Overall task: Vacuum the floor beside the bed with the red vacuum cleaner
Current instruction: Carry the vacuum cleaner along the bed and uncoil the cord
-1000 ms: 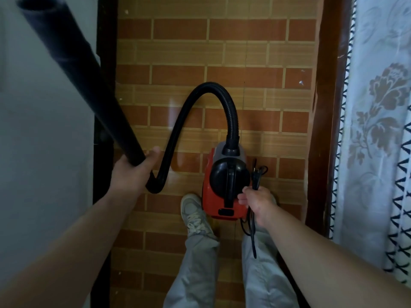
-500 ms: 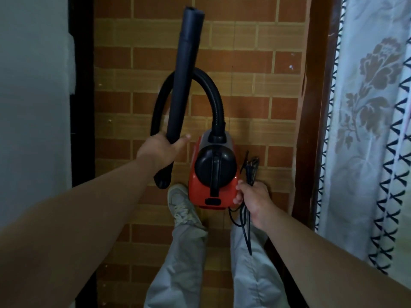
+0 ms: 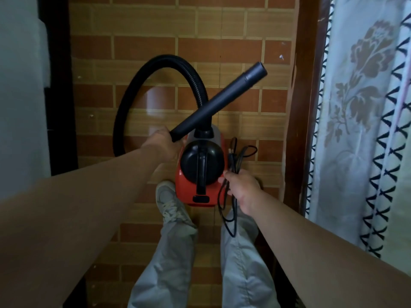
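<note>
The red vacuum cleaner (image 3: 198,174), with a black top and handle, hangs above the brick-pattern floor (image 3: 222,50) in front of my legs. My left hand (image 3: 163,144) grips the lower end of the black rigid tube (image 3: 219,101), which slants up to the right with its open end toward the bed. The ribbed black hose (image 3: 155,70) loops from the tube over to the vacuum's front. My right hand (image 3: 241,188) is closed on the bundled black power cord (image 3: 233,161) beside the vacuum's right side; whether it also holds the vacuum's handle is unclear.
The bed's dark wooden frame (image 3: 298,130) runs along the right, covered by a white floral sheet (image 3: 364,121). A pale wall (image 3: 20,107) with a dark baseboard strip (image 3: 60,96) bounds the left. My grey-trousered legs and a shoe (image 3: 169,203) stand on the narrow floor strip.
My left hand has swung the tube from pointing far up-left, through straight ahead, to slanting right toward the bed. The hose loop has widened to the left. My right hand keeps the cord.
</note>
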`<state>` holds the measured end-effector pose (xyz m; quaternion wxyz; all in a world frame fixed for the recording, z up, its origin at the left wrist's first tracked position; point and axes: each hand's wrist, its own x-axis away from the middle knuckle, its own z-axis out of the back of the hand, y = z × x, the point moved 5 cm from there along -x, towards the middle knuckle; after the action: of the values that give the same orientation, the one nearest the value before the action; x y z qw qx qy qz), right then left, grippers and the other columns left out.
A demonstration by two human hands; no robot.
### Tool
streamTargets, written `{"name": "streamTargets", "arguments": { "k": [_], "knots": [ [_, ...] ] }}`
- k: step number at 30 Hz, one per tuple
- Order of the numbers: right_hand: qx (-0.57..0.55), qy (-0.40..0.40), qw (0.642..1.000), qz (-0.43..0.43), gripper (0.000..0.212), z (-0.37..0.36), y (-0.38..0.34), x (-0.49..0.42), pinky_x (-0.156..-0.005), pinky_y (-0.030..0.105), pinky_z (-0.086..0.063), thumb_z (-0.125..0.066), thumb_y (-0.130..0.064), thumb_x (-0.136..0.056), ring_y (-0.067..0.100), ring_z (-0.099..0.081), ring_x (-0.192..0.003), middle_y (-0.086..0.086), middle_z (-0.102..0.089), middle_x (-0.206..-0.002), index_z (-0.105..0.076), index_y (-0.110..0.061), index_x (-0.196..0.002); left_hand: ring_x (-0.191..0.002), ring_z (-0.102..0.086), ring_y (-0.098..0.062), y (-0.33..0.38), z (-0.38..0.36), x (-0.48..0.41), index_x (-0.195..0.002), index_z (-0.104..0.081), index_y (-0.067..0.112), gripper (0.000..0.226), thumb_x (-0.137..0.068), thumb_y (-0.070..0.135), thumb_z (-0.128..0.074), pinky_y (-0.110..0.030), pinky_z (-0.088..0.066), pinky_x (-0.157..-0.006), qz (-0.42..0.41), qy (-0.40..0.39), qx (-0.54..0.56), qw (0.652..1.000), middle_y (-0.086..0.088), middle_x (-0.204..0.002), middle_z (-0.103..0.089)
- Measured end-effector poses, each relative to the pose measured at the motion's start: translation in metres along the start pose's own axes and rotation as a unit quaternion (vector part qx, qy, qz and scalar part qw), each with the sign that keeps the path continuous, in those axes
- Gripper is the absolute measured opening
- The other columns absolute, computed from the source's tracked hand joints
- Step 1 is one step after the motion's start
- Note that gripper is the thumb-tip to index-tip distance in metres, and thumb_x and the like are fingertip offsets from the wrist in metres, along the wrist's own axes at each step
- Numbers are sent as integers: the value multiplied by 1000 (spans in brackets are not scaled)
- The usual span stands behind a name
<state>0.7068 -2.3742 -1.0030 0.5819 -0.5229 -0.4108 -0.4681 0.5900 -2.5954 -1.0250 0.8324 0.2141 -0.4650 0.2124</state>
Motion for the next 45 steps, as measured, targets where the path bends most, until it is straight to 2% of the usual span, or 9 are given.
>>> {"name": "streamTargets", "arguments": {
  "k": [7,10,13,19,30,33,35,38,45],
  "knots": [
    [15,-17,1000,3,14,-5,-16,-14,-65,33,-45,-49,-16,-103,23,-57,-82,10,-63,-97,-62,-15,-107,-84,-62,-18,-1,-11,-15,-122,-48,16,46,-93,47,-67,-34,-52,-70,-4,-3,-27,1000,-5,-98,-62],
    [30,-27,999,3,12,-4,-19,-12,-86,46,-56,-48,-16,-104,34,-67,-100,16,-68,-111,-61,-18,-102,-87,-62,-18,1,-16,-18,-119,-51,16,45,-92,49,-68,-31,-50,-67,-11,-22,-16,1000,-6,-103,-63],
    [36,-29,999,7,15,-3,-19,-12,-94,48,-53,-48,-16,-104,33,-61,-115,12,-68,-115,-60,-21,-97,-98,-63,-22,2,-20,-20,-126,-54,17,54,-91,56,-64,-37,-54,-79,-24,-28,-11,999,-6,-112,-64],
    [22,-34,999,-1,16,-1,-17,-11,-98,49,-53,-48,-15,-104,29,-64,-107,9,-67,-112,-59,-24,-97,-125,-55,-29,6,-16,-13,-156,-29,17,79,-94,52,-63,-46,-50,-104,-18,10,28,999,-11,-145,-49],
    [-12,-5,999,-34,3,34,-11,-10,-91,45,-56,-57,-19,-100,23,-64,-89,9,-67,-98,-60,-19,-100,-100,-54,-8,28,-38,64,-120,-59,15,27,-94,11,-64,-22,-48,-93,-188,161,132,960,3,-116,-52],
    [-18,7,999,-33,9,42,-6,-11,-90,46,-56,-53,-16,-103,24,-64,-90,10,-66,-96,-58,-18,-96,-91,-59,-9,36,-69,77,-114,-65,14,21,-94,7,-60,-17,-48,-80,-260,131,66,955,1,-105,-62],
    [-22,12,999,-28,12,47,-4,-13,-90,46,-56,-51,-15,-104,23,-64,-89,9,-66,-92,-57,-19,-94,-104,-59,-18,43,-87,81,-120,-66,10,28,-94,4,-57,-19,-45,-87,-274,117,13,954,-4,-111,-65],
    [-20,15,999,-23,13,51,-2,-15,-88,45,-56,-48,-16,-105,23,-66,-88,7,-68,-90,-56,-18,-95,-120,-52,-27,54,-98,82,-132,-60,8,39,-94,4,-53,-34,-44,-102,-234,117,-67,963,-10,-123,-64],
    [-29,45,998,-28,15,65,5,-13,-85,43,-57,-45,-17,-106,24,-67,-88,10,-69,-94,-54,-21,-94,-111,-60,-29,80,-109,91,-124,-54,6,35,-90,-4,-54,-38,-54,-88,-207,26,-227,951,-12,-120,-61]
  ]
}}
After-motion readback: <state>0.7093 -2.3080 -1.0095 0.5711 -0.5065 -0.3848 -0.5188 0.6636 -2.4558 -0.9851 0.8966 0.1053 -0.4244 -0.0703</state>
